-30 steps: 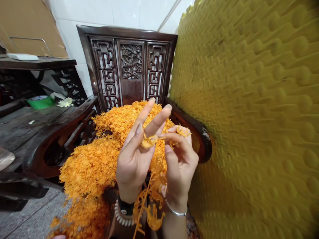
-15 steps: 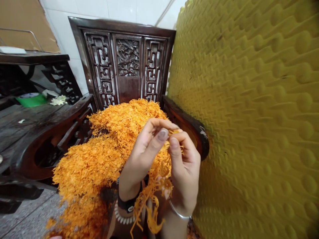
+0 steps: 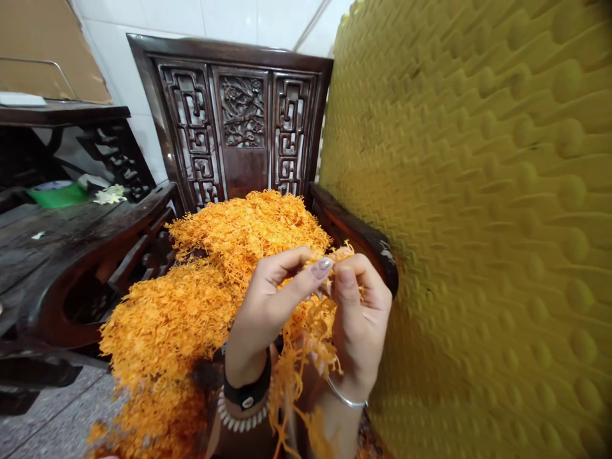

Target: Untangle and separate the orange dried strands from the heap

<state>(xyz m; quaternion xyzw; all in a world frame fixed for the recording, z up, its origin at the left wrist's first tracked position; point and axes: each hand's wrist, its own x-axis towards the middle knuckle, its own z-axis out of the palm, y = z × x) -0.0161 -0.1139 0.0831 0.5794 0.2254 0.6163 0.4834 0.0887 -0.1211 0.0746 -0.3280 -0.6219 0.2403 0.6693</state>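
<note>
Two bare hands meet just below the centre of the view, working in a mass of orange shredded strands [image 3: 210, 255] heaped on the seat of a dark carved wooden chair [image 3: 241, 115], whose back stands at 12 o'clock. The heap spreads from the centre toward 7 o'clock, and a loose hank hangs from the hands toward 6 o'clock. The left hand [image 3: 268, 306], with a black wristband and a white bead bracelet, has its fingers curled and thumb reaching across. The right hand [image 3: 358, 325], with a thin silver bangle, presses its fingertips toward that thumb. Together they seem to pinch a small tuft, though the grip is partly hidden. Gentle fingertip pressure on a small tuft would probably limit tangling and snapping. Half a second to a second ago the left fingers stood apart; now they are curled and the hands sit closer together.
</note>
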